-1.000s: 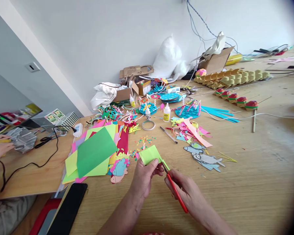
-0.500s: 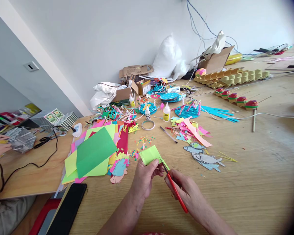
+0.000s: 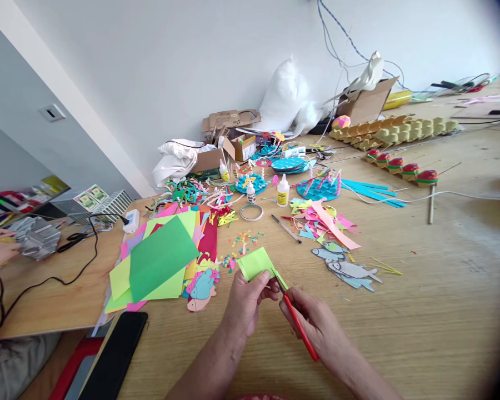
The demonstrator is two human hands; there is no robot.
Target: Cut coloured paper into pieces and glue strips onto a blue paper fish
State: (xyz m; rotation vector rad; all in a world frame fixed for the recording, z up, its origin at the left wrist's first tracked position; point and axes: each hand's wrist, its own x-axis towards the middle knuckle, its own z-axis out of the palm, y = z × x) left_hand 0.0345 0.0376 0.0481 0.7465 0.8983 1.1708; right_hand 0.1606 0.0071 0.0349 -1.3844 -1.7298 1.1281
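Note:
Low in the middle of the head view, my left hand (image 3: 248,303) pinches a folded piece of lime-green paper (image 3: 255,262) between thumb and fingers. My right hand (image 3: 316,321) is closed around red-handled scissors (image 3: 296,322). The blades meet the right edge of the paper, and a narrow strip stands off beside them. Beyond the paper lies a scatter of small coloured paper bits (image 3: 245,239). Cut-out paper fish (image 3: 203,286) lie left of my left hand. Grey-blue fish cut-outs (image 3: 352,269) lie to the right, past my right hand.
A stack of coloured paper (image 3: 164,261) lies left, with a black phone (image 3: 116,353) nearer. Farther back stand a glue bottle (image 3: 283,191), a tape roll (image 3: 251,213), a pen (image 3: 286,229) and paper scraps (image 3: 316,216). Egg cartons (image 3: 394,132) sit back right. Another person's hand (image 3: 0,250) shows far left.

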